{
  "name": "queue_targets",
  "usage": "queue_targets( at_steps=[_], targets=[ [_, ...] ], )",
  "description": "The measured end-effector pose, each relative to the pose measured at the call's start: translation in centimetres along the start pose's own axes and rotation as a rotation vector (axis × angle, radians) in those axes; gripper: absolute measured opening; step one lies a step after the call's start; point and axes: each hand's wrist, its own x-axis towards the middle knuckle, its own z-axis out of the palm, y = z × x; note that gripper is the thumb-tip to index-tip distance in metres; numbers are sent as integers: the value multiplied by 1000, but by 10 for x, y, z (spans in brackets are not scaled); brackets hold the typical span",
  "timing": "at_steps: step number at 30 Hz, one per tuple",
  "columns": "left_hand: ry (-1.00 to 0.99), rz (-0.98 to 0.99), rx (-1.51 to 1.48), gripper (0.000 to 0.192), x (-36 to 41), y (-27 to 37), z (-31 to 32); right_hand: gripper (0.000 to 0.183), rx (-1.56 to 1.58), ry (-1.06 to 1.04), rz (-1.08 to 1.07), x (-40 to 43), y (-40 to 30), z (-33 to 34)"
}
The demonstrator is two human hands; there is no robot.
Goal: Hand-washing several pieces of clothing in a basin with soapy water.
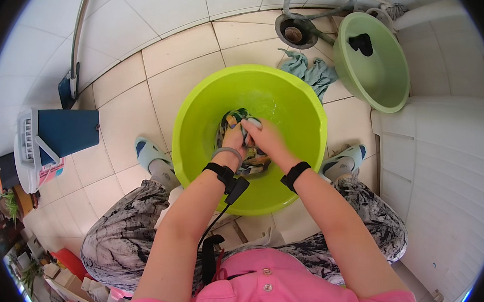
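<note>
A large lime-green plastic basin (245, 77) stands on the floor between my feet, with a little water in it. Inside lies a wet, dark patterned cloth (253, 167). My left hand (235, 139) grips a bunched part of this cloth, a grey band round its wrist. Against it, my right hand (266, 137) is closed on the cloth and a small pale object (255, 122), perhaps a bar of soap; motion blurs this hand. Both hands meet over the middle of the basin. Black straps circle both wrists.
A pale green basin (382, 74) with a black cloth (361, 45) leans at the right, beside a teal cloth (310, 70) and a floor drain (295, 33). A blue bucket (68, 128) stands at the left. White appliance-like panels (445, 170) flank the right side.
</note>
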Motion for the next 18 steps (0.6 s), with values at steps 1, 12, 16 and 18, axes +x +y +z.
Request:
queue_targets(
  at_steps=[1, 12, 16, 18],
  targets=[
    [17, 13, -28, 41, -10, -5, 23, 50, -47, 141, 69, 8, 14, -7],
    [145, -34, -146, 35, -33, -13, 26, 55, -195, 296, 118, 4, 18, 29],
    [294, 80, 64, 35, -43, 19, 34, 59, -251, 299, 48, 20, 50, 9],
    [345, 173, 311, 35, -53, 50, 49, 57, -223, 294, 142, 31, 78, -18]
  ],
)
